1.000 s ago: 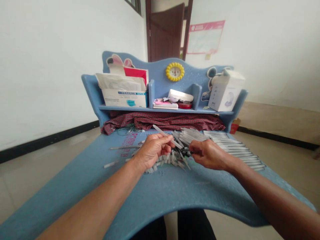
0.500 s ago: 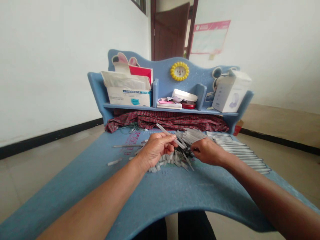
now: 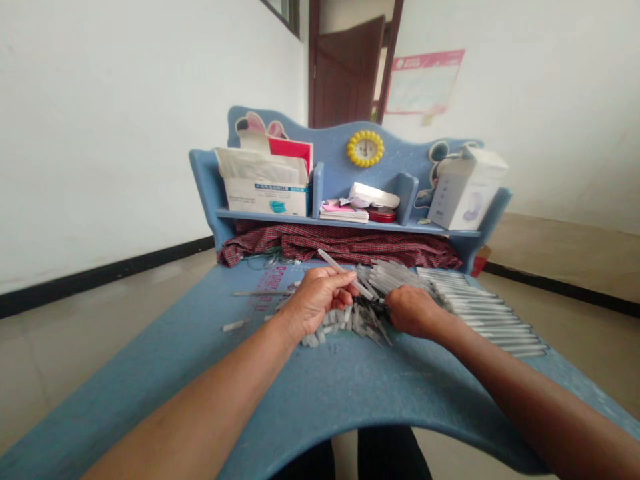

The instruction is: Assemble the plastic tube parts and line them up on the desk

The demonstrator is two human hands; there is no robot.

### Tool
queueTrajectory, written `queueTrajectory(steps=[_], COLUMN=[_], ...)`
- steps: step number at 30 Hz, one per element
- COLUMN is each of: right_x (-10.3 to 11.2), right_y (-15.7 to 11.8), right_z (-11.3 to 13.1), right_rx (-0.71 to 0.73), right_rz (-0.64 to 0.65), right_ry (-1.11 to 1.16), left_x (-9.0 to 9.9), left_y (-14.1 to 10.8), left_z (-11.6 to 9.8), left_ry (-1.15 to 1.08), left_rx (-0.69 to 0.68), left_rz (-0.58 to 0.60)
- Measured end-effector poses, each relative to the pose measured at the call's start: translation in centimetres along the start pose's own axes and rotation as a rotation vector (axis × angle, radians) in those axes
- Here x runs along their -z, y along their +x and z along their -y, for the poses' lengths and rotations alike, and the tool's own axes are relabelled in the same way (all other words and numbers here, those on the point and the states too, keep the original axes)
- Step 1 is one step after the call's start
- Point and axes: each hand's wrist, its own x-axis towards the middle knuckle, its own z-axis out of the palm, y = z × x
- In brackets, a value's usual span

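Toward the left of the frame, below mid-height, we see 1 short translucent piece [image 3: 233, 326] lying apart on the blue tabletop [image 3: 350, 387], with a thin grey rod [image 3: 257, 293] farther back, stretched crosswise. Above these, a white mask box [image 3: 270, 193] stands on the left part of the blue shelf [image 3: 300, 217], and a red checked cloth [image 3: 300, 241] is bunched beneath that shelf.

Just right of the frame's centre line, below mid-height, our left hand [image 3: 323, 297] has its grip clamped on 1 translucent tube [image 3: 331, 263]: thumb and fingers pinch it around the middle, and it slants from upper left to lower right, both ends sticking out. Below and right of this hand, a loose heap of short translucent pieces [image 3: 313, 340] spreads over the tabletop, with dark pieces [image 3: 370, 311] among it, between our 2 hands.

Higher up, a yellow-rimmed clock [image 3: 365, 149] sits on the backboard, above a red tin [image 3: 383, 215].

Farther right, our right hand [image 3: 413, 310] has its fingers curled together beside the dark pieces; we cannot tell what its grip holds. Behind it lies a bunch of clear tubes [image 3: 393, 275]. At the right, dark-ended tubes [image 3: 493, 317] lie side by side in a row, below a white carton [image 3: 467, 190] on the shelf.
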Motion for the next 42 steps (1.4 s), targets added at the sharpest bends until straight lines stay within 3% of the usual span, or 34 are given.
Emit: queueTrajectory(steps=[5, 14, 25, 33, 42], right_x=[0.5, 2.2, 2.9, 3.4, 6.2], right_y=[-0.3, -2.1, -2.6, -2.3, -1.6], right_z=[-0.7, -1.2, -0.5, 0.0, 1.7], right_rx=[-0.051, 0.042, 0.049, 0.052, 0.068], right_rz=[-0.067, -0.155, -0.124, -0.125, -0.116], right_ry=[0.048, 0.261, 0.173, 0.083, -0.094], left_x=[0.6, 1.8, 1.6, 1.6, 2.1], left_y=[0.5, 1.5, 1.3, 1.4, 1.3], left_z=[0.2, 0.3, -0.1, 0.2, 0.0], left_ry=[-0.027, -0.150, -0.223, -0.215, -0.199], left_rx=[-0.006, 0.021, -0.022, 0.014, -0.017], left_rz=[-0.038, -0.204, -0.283, -0.245, -0.298])
